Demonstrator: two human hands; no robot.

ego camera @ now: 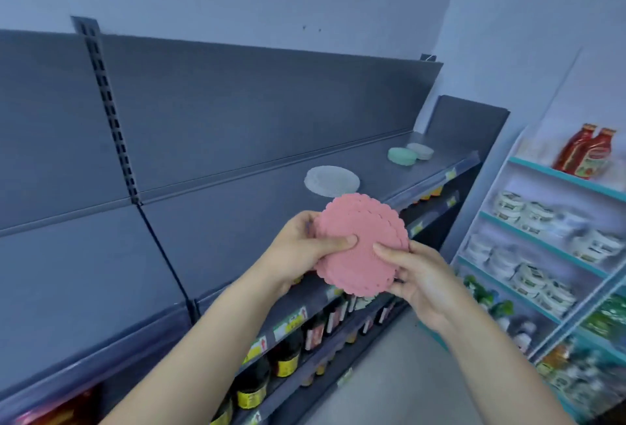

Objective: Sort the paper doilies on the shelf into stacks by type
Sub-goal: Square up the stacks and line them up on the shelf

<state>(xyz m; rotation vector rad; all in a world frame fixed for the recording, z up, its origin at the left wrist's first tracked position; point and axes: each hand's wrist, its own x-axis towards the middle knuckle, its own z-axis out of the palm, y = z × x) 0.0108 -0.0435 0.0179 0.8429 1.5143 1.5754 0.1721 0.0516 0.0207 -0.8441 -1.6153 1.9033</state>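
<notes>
A stack of pink scalloped paper doilies (364, 235) is held in the air just in front of the dark grey top shelf (237, 221). My left hand (305, 248) grips its left edge, thumb pressed on top. My right hand (413, 275) pinches the lower right edge, thumb on the pink face. On the shelf behind lies a larger white lace doily stack (330, 180). Farther right along the shelf sit a mint green doily stack (402, 156) and a small white doily stack (421, 150) touching it.
Dark sauce bottles (284, 357) with yellow labels fill the lower shelves under the price strip. A teal-edged rack (542, 241) at the right holds red sauce bottles (587, 150) and white tubs. A grey floor strip (389, 374) runs between the two racks.
</notes>
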